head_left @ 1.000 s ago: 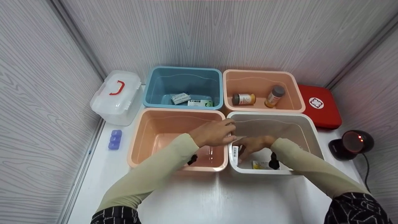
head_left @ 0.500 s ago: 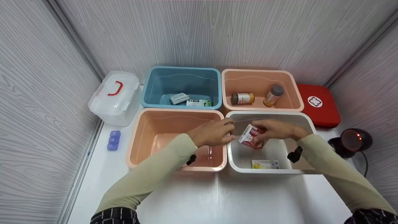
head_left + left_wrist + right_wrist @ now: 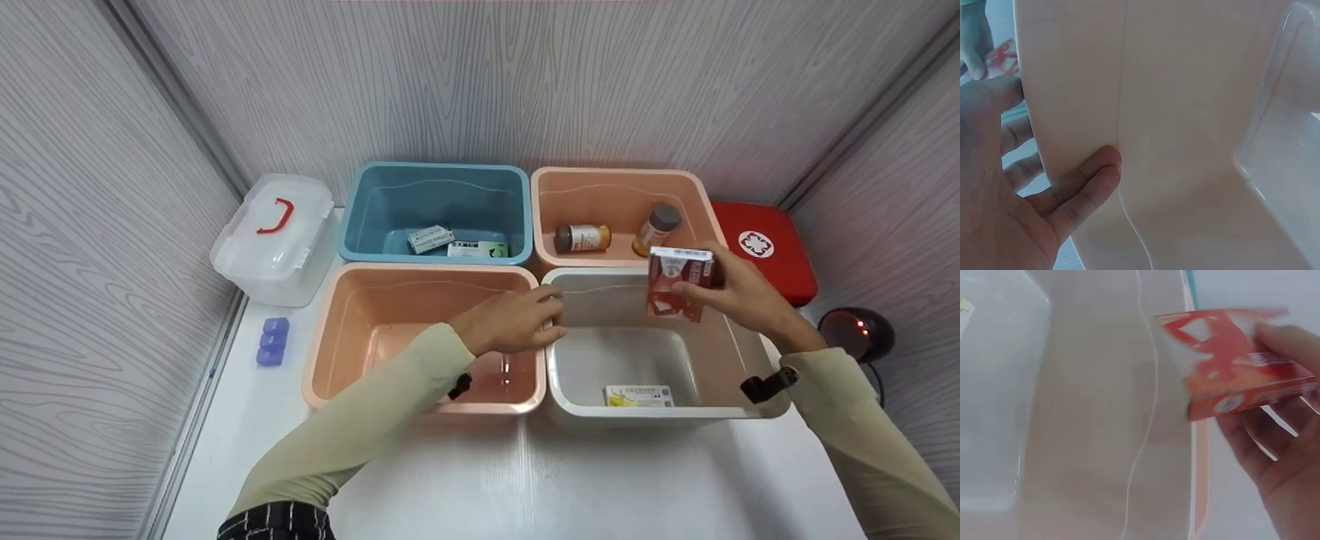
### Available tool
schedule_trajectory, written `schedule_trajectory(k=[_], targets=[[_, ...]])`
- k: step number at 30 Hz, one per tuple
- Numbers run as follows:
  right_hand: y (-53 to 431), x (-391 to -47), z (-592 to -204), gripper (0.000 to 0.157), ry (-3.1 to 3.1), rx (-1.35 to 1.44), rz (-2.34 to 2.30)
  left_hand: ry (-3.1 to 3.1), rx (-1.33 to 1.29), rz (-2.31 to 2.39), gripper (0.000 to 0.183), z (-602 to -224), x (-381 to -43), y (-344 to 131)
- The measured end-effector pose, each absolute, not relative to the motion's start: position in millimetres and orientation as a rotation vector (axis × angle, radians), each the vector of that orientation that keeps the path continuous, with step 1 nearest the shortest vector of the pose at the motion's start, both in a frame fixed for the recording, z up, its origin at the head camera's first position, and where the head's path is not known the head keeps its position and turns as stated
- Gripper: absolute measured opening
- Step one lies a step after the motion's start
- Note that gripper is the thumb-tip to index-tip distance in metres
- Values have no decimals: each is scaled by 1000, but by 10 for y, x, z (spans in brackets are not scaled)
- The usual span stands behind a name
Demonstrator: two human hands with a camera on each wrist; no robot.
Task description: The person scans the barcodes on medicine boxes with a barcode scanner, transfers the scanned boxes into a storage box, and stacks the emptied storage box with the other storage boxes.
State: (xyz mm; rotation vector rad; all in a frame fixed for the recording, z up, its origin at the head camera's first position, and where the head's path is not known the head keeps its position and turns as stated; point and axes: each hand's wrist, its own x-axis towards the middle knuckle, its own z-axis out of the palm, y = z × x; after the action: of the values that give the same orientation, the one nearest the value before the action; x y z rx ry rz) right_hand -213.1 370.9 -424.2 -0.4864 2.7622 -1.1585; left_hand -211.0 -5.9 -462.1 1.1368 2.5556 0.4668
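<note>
My right hand (image 3: 746, 300) holds a red and white medicine box (image 3: 664, 283) above the back right of the white bin (image 3: 592, 412). Its thumb lies on the near face, and the right wrist view shows the red box (image 3: 1221, 354) tilted and slightly blurred. Lower in that bin lies a white and yellow medicine box (image 3: 637, 396). The left hand (image 3: 510, 321) rests at the side where the front peach bin (image 3: 427, 271) meets the white one. In the left wrist view its loose fingers (image 3: 1081, 194) straddle a bin's rim, two of them inside against the wall.
Behind, a blue bin (image 3: 442, 166) holds two small medicine boxes (image 3: 431, 238), and another peach bin (image 3: 615, 174) holds two bottles (image 3: 589, 238). A clear lidded case (image 3: 274, 240) and purple pill organizer (image 3: 273, 342) stand left; a red first-aid case (image 3: 772, 247) and black scanner (image 3: 855, 334) stand right.
My right hand has lifted the red box from the left side of the white bin and carried it up and to the right. The left hand has stayed in place.
</note>
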Motion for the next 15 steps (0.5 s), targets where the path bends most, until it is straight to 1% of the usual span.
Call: schedule_trajectory(k=[5, 12, 15], targets=[[3943, -2082, -4260, 59, 2855, -422, -1398, 2556, 1143, 459, 38, -4629, -2105, -62], [4327, -1973, -4318, 74, 2869, -260, -1566, 2548, 1149, 479, 36, -4633, -2100, -68], [4491, -1938, -4340, 72, 2802, -206, -1689, 2556, 1151, 483, 35, -4633, -2105, -74]])
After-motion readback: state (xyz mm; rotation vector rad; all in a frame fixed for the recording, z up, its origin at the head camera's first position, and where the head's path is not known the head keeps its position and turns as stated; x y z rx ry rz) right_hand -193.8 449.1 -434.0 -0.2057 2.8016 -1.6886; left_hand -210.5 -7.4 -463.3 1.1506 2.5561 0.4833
